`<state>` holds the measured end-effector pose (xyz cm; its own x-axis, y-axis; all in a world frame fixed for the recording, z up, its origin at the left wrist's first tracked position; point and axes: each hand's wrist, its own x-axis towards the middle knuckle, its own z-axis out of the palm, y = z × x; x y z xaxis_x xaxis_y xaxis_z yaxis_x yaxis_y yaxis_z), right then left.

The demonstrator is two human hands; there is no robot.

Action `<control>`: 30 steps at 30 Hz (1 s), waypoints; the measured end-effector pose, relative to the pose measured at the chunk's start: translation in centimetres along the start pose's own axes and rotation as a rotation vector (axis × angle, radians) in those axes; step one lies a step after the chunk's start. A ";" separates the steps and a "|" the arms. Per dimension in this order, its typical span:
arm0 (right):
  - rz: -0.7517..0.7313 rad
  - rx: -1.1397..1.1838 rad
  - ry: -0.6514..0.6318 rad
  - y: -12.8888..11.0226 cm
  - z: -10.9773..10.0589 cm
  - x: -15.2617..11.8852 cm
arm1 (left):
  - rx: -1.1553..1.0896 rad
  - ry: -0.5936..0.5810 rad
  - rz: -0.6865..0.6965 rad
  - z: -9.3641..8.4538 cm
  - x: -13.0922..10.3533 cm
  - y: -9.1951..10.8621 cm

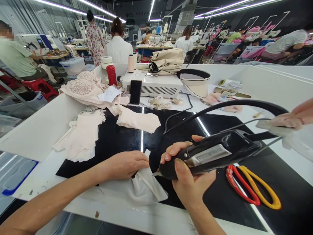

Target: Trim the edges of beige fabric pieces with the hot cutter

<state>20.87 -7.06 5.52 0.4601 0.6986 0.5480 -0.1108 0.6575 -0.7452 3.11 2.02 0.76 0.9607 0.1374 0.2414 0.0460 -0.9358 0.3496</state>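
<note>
My left hand (129, 164) is closed in a pinch on the upper edge of a thin whitish fabric piece (144, 184) at the front of the black mat. My right hand (188, 173) is wrapped round a black corded handheld tool (207, 153) with a silver metal lever plate. The tool's narrow tip points left, close to the fabric by my left fingers; I cannot tell whether it touches. At the right edge another person's hand (298, 117) is by the tool's thick black cable (246, 103), with pale translucent material around it. Red-and-yellow-handled scissors (253, 186) lie right of my right hand.
The black mat (127, 140) lies on a white table. Stacked cream fabric pieces (84, 133) and a folded cream strip (138, 120) lie left and behind. At the back stand a phone (135, 92), a white vented box (154, 85), a round cream container (195, 80) and a red bottle (111, 75).
</note>
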 end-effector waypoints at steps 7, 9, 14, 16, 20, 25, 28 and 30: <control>0.009 -0.005 0.002 -0.1 0.1 -0.1 | -0.031 -0.044 0.012 -0.8 -0.3 0.0; 0.008 -0.010 0.003 -0.1 0.1 -0.1 | -0.016 -0.060 0.006 -1.0 -0.4 0.1; -0.001 -0.040 0.015 -0.2 0.2 -0.1 | 0.039 -0.067 0.046 -1.2 -0.8 0.3; 0.005 -0.049 0.014 -0.2 0.1 -0.1 | 0.042 -0.068 0.057 -1.2 -0.9 0.3; 0.011 -0.044 0.012 -0.2 0.0 -0.1 | 0.044 -0.069 0.060 -1.1 -1.0 0.2; 0.002 -0.030 0.031 -0.2 0.0 0.2 | 0.062 -0.083 0.046 -1.0 -1.0 0.2; -0.003 -0.031 0.052 0.1 0.3 0.6 | 0.061 -0.063 0.052 -0.9 -1.0 0.2; -0.011 -0.025 0.052 0.3 0.5 0.8 | 0.054 -0.045 0.063 -0.8 -1.0 0.2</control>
<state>20.76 -6.19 5.96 0.5064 0.6752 0.5363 -0.0833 0.6573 -0.7490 1.94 1.99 1.26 0.9733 0.0646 0.2202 -0.0009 -0.9585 0.2852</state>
